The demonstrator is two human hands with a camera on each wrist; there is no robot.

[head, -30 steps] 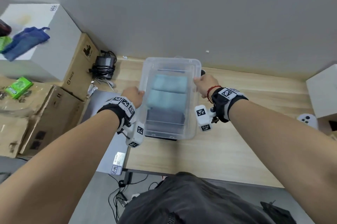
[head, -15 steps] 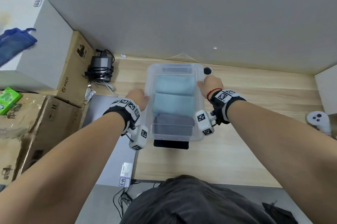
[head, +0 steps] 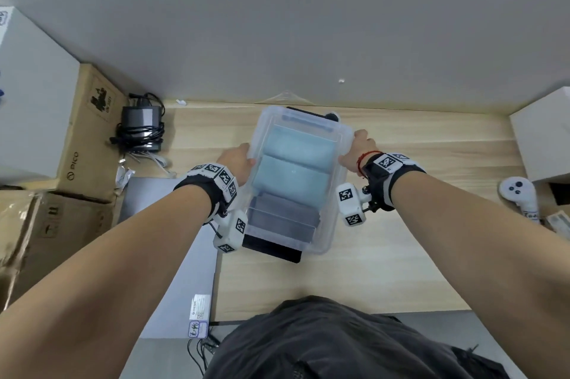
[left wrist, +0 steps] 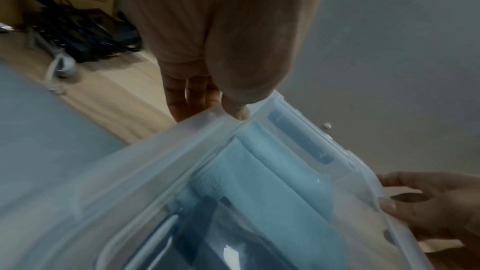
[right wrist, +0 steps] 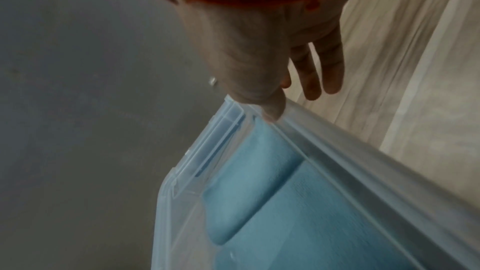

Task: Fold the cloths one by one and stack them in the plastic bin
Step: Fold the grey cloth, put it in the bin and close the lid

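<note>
A clear plastic bin (head: 337, 193) hangs slightly tilted above the wooden table, held between my two hands. My left hand (head: 237, 159) grips its left rim, thumb (left wrist: 236, 108) on top and fingers outside the wall. My right hand (head: 357, 150) grips the right rim the same way, its thumb (right wrist: 270, 110) on the edge. Inside lie two folded light-blue cloths (head: 300, 145) (head: 291, 176) and a folded grey cloth (head: 283, 215) at the near end. The blue cloths (right wrist: 246, 182) also show in both wrist views.
A flat black object (head: 271, 250) lies on the table under the bin's near end. A power adapter with cables (head: 142, 125) and cardboard boxes (head: 89, 138) are at the left, beside a grey slab (head: 172, 224). A white controller (head: 518, 193) and a white box (head: 543, 138) stand at the right.
Both hands keep their grip on the bin's sides. The bin has turned slightly and now covers more of the black object behind it. The view has drifted right.
</note>
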